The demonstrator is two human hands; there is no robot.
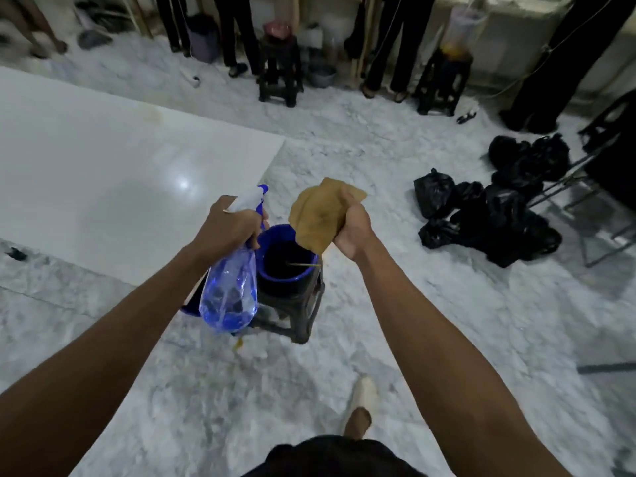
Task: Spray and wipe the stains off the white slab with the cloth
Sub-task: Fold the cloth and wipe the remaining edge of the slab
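Observation:
The white slab (103, 173) lies flat on the marble floor at the left, with a faint yellowish stain (149, 115) near its far edge. My left hand (229, 227) grips the neck of a clear blue spray bottle (230, 290), which hangs tilted below the hand just right of the slab's near corner. My right hand (352, 228) is closed on a tan cloth (321, 211), held up in the air above a blue bucket. Both hands are off the slab, over the floor to its right.
A blue bucket (275, 242) sits on a dark stool (303, 304) straight ahead under my hands. Black plastic bags (492, 208) are piled on the floor at right. Several people's legs and two dark stools (280, 70) line the far side. My foot (361, 404) is below.

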